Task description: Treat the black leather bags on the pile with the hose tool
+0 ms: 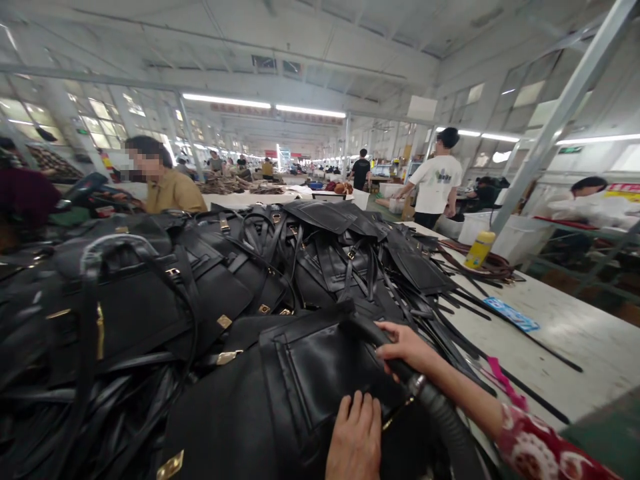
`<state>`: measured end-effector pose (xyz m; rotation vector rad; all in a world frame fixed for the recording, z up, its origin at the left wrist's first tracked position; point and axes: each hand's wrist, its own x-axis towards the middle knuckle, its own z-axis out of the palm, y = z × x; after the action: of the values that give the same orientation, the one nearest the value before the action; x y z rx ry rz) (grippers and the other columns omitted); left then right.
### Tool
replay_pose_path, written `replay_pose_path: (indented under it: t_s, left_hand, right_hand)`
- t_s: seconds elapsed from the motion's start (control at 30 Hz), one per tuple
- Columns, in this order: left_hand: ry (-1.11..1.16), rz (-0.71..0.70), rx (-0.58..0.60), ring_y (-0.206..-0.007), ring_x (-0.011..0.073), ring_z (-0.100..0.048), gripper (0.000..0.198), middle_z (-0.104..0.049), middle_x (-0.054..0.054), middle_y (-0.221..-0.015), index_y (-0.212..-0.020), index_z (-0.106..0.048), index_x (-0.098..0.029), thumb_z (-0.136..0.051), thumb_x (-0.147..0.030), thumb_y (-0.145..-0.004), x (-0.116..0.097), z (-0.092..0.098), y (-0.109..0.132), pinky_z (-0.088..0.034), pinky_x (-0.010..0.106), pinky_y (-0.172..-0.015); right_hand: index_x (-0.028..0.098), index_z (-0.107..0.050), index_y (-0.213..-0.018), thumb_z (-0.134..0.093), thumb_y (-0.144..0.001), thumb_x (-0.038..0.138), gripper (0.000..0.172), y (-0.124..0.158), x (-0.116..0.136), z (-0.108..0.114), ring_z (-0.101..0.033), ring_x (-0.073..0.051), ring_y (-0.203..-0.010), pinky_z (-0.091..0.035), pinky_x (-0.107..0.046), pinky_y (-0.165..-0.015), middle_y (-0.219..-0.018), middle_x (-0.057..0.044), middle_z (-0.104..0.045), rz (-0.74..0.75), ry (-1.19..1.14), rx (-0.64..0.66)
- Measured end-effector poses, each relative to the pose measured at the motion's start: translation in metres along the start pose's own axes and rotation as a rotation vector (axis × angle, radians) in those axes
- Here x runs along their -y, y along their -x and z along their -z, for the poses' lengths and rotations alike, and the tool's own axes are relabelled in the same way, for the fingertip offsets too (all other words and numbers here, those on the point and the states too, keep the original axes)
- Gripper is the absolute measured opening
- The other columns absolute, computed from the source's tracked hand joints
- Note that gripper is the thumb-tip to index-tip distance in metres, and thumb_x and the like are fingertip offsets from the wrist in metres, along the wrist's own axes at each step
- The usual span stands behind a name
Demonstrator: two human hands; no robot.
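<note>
My right hand point(407, 350) is wrapped round the curved black tube of a vacuum hose point(445, 413), whose ribbed part runs down toward the lower edge. The tube's far end rests over a shiny pocket panel on a black leather bag point(225, 407). Lower down, my left hand point(354, 437) lies flat on that same bag with its fingers stretched out. Gold-coloured metal fittings point(171, 465) show on the bag, and a gold zip line point(397, 412) is partly hidden beside the hose.
Behind lies a large heap of black bags point(135, 300) with straps and buckles. To the right, on the pale table point(565, 320), are loose black straps, a yellow bottle point(480, 250) and a blue packet point(511, 313). Several people work beyond, one in a tan shirt point(175, 190).
</note>
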<state>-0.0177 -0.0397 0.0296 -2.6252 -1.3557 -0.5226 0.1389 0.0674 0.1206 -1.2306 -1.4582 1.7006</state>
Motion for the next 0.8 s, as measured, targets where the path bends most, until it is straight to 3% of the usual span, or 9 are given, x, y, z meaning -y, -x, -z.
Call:
replay_pose_path:
  t_s: [0.1, 0.2, 0.37, 0.5, 0.63, 0.73, 0.8]
  left_hand:
    - [-0.028, 0.007, -0.085, -0.104, 0.0228, -0.052, 0.043, -0.059, 0.007, -0.112, -0.115, -0.049, -0.015, -0.034, -0.039, -0.082, 0.001, -0.004, 0.002, -0.043, 0.035, -0.087]
    - [-0.052, 0.008, -0.14, -0.103, 0.0208, -0.053, 0.042, -0.06, 0.005, -0.111, -0.114, -0.05, -0.016, -0.032, -0.038, -0.083, 0.0, -0.007, 0.003, -0.042, 0.034, -0.087]
    - [-0.07, 0.024, -0.168, -0.103, 0.0195, -0.053, 0.038, -0.061, 0.004, -0.109, -0.115, -0.049, -0.018, -0.032, -0.032, -0.085, -0.001, -0.013, 0.005, -0.041, 0.033, -0.087]
    - [0.015, 0.045, -0.021, -0.11, 0.0245, -0.047, 0.045, -0.054, 0.011, -0.118, -0.121, -0.042, -0.012, -0.03, -0.035, -0.084, -0.007, -0.005, 0.006, -0.038, 0.039, -0.093]
    - [0.107, 0.121, 0.093, -0.116, 0.0271, -0.041, 0.046, -0.048, 0.015, -0.124, -0.124, -0.037, -0.007, -0.03, -0.029, -0.084, -0.017, 0.01, -0.002, -0.033, 0.043, -0.098]
    - [0.2, 0.129, 0.037, -0.116, 0.0264, -0.04, 0.042, -0.049, 0.014, -0.123, -0.121, -0.042, -0.011, -0.036, -0.027, -0.082, -0.022, 0.022, 0.001, -0.032, 0.043, -0.099]
    - [0.297, 0.105, -0.113, -0.111, 0.0218, -0.047, 0.036, -0.057, 0.008, -0.114, -0.115, -0.05, -0.019, -0.04, -0.022, -0.08, -0.024, 0.033, 0.018, -0.035, 0.039, -0.097]
  right_hand:
    - [0.01, -0.034, -0.12, -0.059, -0.064, 0.017, 0.062, -0.039, 0.014, -0.006, -0.054, -0.014, -0.038, -0.044, -0.021, -0.033, -0.054, 0.003, -0.058, 0.02, 0.004, -0.047]
    - [0.012, -0.038, -0.116, -0.057, -0.072, 0.018, 0.048, -0.06, 0.032, -0.002, -0.055, -0.011, -0.044, -0.046, -0.02, -0.037, -0.062, 0.002, -0.057, 0.067, 0.0, -0.113]
    - [0.015, -0.04, -0.113, -0.061, -0.067, 0.023, 0.051, -0.042, 0.044, 0.019, -0.057, -0.014, -0.046, -0.047, -0.023, -0.037, -0.065, 0.001, -0.059, 0.116, 0.007, -0.136]
    - [0.014, -0.042, -0.111, -0.063, -0.061, 0.024, 0.056, -0.025, 0.022, 0.019, -0.057, -0.016, -0.042, -0.044, -0.023, -0.032, -0.06, 0.0, -0.061, 0.038, 0.027, -0.085]
    - [0.011, -0.043, -0.113, -0.061, -0.063, 0.019, 0.054, -0.04, 0.009, 0.002, -0.055, -0.014, -0.041, -0.044, -0.022, -0.034, -0.057, 0.001, -0.06, -0.003, 0.056, -0.109]
    - [0.013, -0.035, -0.123, -0.062, -0.065, 0.017, 0.064, -0.05, 0.02, -0.009, -0.052, -0.011, -0.04, -0.043, -0.019, -0.036, -0.056, 0.005, -0.057, 0.056, 0.085, -0.195]
    - [0.015, -0.028, -0.128, -0.062, -0.065, 0.018, 0.072, -0.042, 0.031, -0.013, -0.052, -0.01, -0.041, -0.043, -0.019, -0.037, -0.056, 0.006, -0.056, 0.106, 0.092, -0.228]
